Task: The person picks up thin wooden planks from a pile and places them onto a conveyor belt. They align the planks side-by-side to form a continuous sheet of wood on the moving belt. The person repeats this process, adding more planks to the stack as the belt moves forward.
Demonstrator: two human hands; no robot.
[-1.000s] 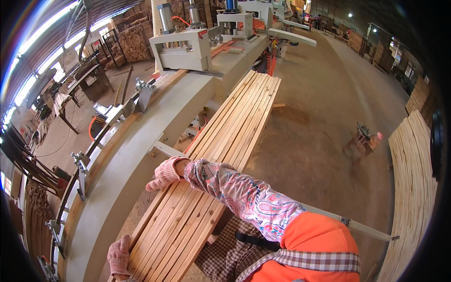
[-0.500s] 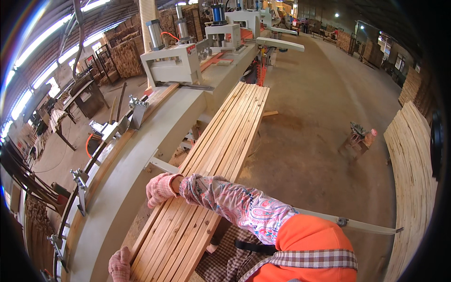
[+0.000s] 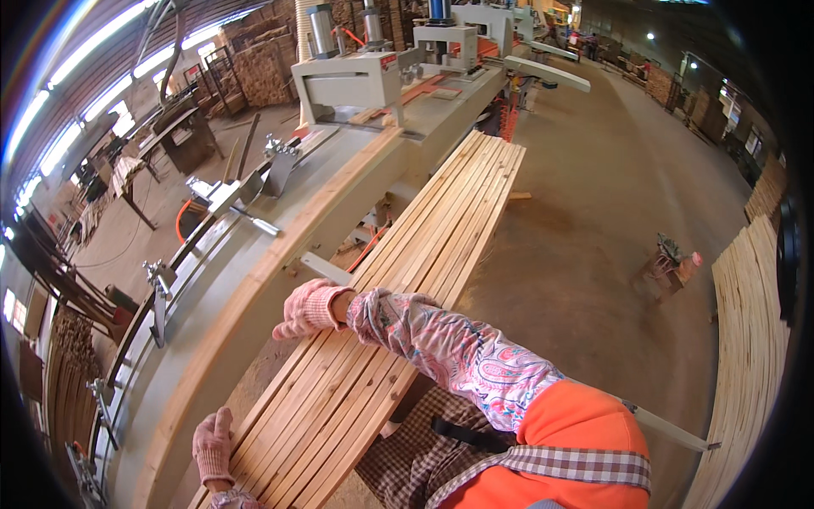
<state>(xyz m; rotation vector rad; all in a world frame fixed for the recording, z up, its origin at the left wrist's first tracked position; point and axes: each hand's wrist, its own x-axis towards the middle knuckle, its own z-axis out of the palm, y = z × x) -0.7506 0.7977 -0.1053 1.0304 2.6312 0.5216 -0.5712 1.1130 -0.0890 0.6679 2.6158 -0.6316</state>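
A layer of long, narrow wooden strips point(image 3: 407, 263) runs away from me, side by side. My right hand point(image 3: 309, 309), in a pink knit glove, reaches across the strips to their left edge. Its fingers point left, loosely extended, with nothing visible in them. Nearer to me, my left hand point(image 3: 214, 439), gloved alike, is beside the left edge of the strips with its fingers raised and apart, holding nothing. A single long wooden board point(image 3: 267, 271) lies along the near side of the machine bed, a small gap away from both hands.
The pale machine bed point(image 3: 191, 318) carries metal clamps point(image 3: 157, 276) along its far side and a press unit point(image 3: 348, 85) farther on. A light metal bar point(image 3: 326, 268) projects toward the strips. Tall stacked timber point(image 3: 746, 339) stands at right, and a small stand point(image 3: 670, 267) is on the floor.
The single board now lies along the bed's near side instead of the far side by the clamps. A rod extends from one clamp. My left hand's fingers have lifted; the view has shifted left.
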